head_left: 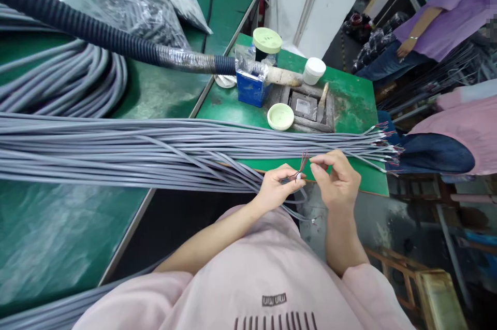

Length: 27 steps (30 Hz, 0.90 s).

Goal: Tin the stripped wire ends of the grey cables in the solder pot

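Observation:
My left hand point(277, 188) pinches the end of a grey cable, where a white band shows near the fingertips. From that end fan thin red and dark wires point(303, 162), pointing away from me. Just to their right, my right hand point(337, 180) has its thumb and forefinger close together by the wire tips; whether they grip a strand is too small to make out. Beyond both hands lies a long bundle of grey cables point(217, 135), their stripped ends point(388, 148) reaching the table's right side. A few more cable ends hang below my left hand.
A black corrugated hose point(128, 42) crosses to a blue box point(250, 89). Near it are a square metal pot point(305, 106), a brush point(322, 102), a pale green dish point(280, 116), a white jar point(314, 70) and coiled cables point(89, 79). People sit and stand at right.

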Tool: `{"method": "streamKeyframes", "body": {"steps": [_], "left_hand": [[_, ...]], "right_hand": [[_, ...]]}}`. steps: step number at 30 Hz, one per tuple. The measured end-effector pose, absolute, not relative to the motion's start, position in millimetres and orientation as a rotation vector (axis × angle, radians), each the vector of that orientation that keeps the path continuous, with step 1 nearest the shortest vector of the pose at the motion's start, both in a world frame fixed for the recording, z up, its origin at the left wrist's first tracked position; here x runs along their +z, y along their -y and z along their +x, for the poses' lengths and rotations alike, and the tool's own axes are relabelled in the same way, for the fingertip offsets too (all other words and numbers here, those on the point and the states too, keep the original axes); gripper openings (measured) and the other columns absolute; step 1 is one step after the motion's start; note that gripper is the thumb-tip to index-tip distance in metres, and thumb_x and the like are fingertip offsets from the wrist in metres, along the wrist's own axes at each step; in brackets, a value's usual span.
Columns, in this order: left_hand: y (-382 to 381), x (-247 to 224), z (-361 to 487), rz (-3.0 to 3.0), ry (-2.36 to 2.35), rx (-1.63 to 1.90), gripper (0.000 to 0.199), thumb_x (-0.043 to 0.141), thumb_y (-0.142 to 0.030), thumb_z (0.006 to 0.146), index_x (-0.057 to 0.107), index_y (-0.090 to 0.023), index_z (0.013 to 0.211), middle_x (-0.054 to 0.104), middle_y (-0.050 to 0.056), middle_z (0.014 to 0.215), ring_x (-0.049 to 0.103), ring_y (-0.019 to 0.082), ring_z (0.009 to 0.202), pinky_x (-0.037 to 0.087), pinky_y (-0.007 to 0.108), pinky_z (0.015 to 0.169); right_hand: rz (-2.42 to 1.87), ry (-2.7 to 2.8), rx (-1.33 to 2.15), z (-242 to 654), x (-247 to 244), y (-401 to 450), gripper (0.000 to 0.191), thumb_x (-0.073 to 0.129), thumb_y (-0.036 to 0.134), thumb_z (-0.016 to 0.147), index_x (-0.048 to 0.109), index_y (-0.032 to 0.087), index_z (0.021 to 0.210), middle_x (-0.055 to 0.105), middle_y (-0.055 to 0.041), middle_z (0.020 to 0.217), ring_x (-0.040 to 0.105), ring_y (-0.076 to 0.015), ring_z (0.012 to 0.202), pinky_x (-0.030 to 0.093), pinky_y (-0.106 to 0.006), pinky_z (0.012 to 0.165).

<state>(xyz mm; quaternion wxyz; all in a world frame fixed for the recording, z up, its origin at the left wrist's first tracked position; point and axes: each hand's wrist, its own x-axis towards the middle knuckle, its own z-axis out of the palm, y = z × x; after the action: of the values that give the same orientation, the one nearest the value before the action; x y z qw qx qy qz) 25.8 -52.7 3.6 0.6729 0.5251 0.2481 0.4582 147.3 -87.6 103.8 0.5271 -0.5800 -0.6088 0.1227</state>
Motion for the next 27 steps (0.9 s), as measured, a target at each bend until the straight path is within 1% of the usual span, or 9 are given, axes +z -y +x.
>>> {"method": "streamKeyframes", "body": {"steps": [2, 6, 12, 19, 27], "left_hand": [[53.0, 4.2, 26.4, 1.247, -0.564, 1.071, 0.012, 0.076, -0.029, 0.077, 0.073, -0.018, 0.075, 0.070, 0.004, 0.077, 0.059, 0.014, 0.073, 0.045, 0.028, 0.073], [52.9, 5.1, 28.3, 1.325, -0.558, 1.132, 0.009, 0.075, -0.028, 0.078, 0.073, -0.019, 0.078, 0.070, 0.004, 0.074, 0.058, 0.014, 0.071, 0.045, 0.028, 0.070], [53.0, 3.5, 30.8, 1.386, -0.540, 1.148, 0.009, 0.074, -0.028, 0.079, 0.074, -0.019, 0.081, 0.070, 0.003, 0.072, 0.057, 0.014, 0.070, 0.045, 0.029, 0.070], [53.0, 5.7, 30.5, 1.422, -0.540, 1.135, 0.010, 0.074, -0.030, 0.080, 0.073, -0.019, 0.080, 0.069, 0.003, 0.071, 0.056, 0.014, 0.069, 0.044, 0.030, 0.069], [52.8, 4.1, 31.0, 1.452, -0.516, 1.150, 0.006, 0.074, -0.027, 0.080, 0.073, -0.020, 0.081, 0.069, 0.002, 0.071, 0.056, 0.013, 0.069, 0.044, 0.029, 0.069]], "right_hand": [[-1.364, 1.492, 0.286, 150.8, 104.8, 88.0, 0.020, 0.062, 0.008, 0.081, 0.071, 0.025, 0.087, 0.057, 0.0010, 0.074, 0.052, -0.0145, 0.071, 0.042, -0.031, 0.064], [-1.397, 1.514, 0.271, 156.1, 104.5, 89.0, 0.024, 0.059, 0.005, 0.081, 0.072, 0.025, 0.087, 0.056, 0.0005, 0.075, 0.053, -0.0142, 0.072, 0.042, -0.030, 0.064], [-1.446, 1.504, 0.274, 160.0, 102.0, 85.4, 0.020, 0.060, 0.007, 0.080, 0.070, 0.022, 0.087, 0.058, 0.0007, 0.077, 0.051, -0.0130, 0.070, 0.042, -0.030, 0.065], [-1.455, 1.483, 0.339, 161.7, 103.4, 82.3, 0.014, 0.064, 0.010, 0.079, 0.070, 0.022, 0.082, 0.058, 0.0021, 0.074, 0.050, -0.0116, 0.066, 0.041, -0.029, 0.064], [-1.452, 1.448, 0.441, 164.3, 101.3, 79.4, 0.010, 0.068, 0.014, 0.077, 0.071, 0.023, 0.079, 0.059, 0.0022, 0.071, 0.052, -0.0124, 0.066, 0.042, -0.029, 0.063]]}}
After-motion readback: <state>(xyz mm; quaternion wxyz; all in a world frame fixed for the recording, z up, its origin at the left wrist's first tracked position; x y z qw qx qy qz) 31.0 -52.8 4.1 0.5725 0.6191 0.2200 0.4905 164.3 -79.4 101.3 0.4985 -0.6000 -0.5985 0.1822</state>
